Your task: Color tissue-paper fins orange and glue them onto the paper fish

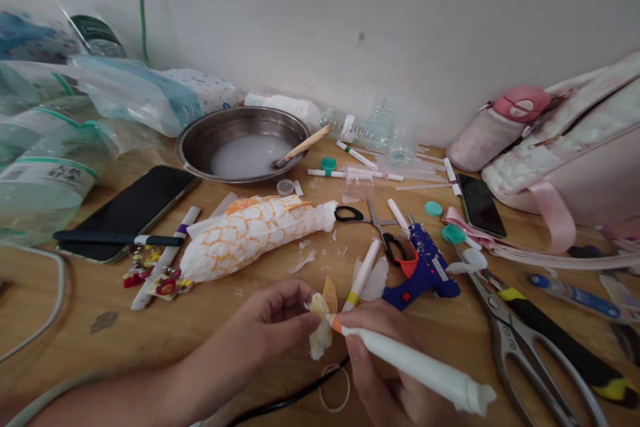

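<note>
Between the thumb and fingers of my left hand (pixel 273 327) is a small papery piece (pixel 321 333), white with yellow-orange colouring. My right hand (pixel 383 367) grips a white marker (pixel 417 360) with an orange band near its tip. The tip meets the papery piece, or comes very close to it. Behind my hands lies a white paper-covered fish (pixel 255 233), its body drawn over with orange scales. A second marker (pixel 363 273) with a yellow band rests just beyond my right hand, beside a blue hot glue gun (pixel 425 267).
Small black-handled scissors (pixel 373 217) lie behind the glue gun; large metal scissors (pixel 520 340) and a black-and-yellow cutter (pixel 565 340) are at right. A metal basin (pixel 187 153) of cloudy liquid holds a wooden-handled brush (pixel 310 143). Phones, plastic bottles (pixel 45 167) and a pink bag (pixel 580 160) surround these.
</note>
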`<state>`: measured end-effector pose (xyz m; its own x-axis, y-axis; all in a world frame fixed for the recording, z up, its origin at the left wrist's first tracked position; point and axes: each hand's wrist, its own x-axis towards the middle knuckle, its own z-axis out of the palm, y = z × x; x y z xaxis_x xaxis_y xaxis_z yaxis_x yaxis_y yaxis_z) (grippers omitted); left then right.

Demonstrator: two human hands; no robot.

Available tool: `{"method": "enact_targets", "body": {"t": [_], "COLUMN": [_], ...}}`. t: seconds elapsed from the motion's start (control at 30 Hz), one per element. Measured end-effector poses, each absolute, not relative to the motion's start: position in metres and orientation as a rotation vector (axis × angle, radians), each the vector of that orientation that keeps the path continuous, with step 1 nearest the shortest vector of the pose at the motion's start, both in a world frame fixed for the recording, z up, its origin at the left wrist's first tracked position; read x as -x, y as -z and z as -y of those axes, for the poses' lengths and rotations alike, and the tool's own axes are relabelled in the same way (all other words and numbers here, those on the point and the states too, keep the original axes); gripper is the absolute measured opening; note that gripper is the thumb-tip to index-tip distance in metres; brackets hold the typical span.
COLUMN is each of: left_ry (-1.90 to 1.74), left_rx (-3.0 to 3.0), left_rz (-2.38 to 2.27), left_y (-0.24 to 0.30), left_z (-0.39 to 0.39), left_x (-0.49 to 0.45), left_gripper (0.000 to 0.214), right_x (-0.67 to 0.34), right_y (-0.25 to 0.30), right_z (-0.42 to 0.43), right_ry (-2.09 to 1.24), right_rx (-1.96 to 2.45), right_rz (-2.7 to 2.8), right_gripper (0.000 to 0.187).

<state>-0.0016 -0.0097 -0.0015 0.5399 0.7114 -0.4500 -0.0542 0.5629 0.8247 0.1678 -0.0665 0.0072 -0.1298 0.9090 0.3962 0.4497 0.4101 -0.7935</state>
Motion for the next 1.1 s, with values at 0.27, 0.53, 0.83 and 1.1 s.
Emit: {"method": "enact_targets", "body": {"t": [0.27, 0.53, 0.83, 1.1], "left_ry": [-0.510, -0.520, -0.507, -0.459], "left_rx": [-0.980, -0.922, -0.831, -0.732], "left_rz": [-0.922, -0.969, -0.978, -0.896], "left_y": [0.001, -0.001, -0.002, -0.006], "left_z": [0.008, 0.009, 0.011, 0.008], "left_x": [0.002, 0.002, 0.002, 0.004], "left_gripper": [0.022, 0.023, 0.028, 0.020], "right_x": [-0.157, -0.153, -0.159, -0.162], "right_y": [0.001, 0.005, 0.000, -0.002], "right_z": [0.069, 0.069, 0.069, 0.068], "right_ry": [-0.516, -0.492, -0.527, -0.460], "right_rx": [1.132, 1.115, 1.128, 1.119], "right_rz": [1.632, 1.591, 1.620, 1.695], "right_gripper": [0.025, 0.026, 0.028, 0.028]}}
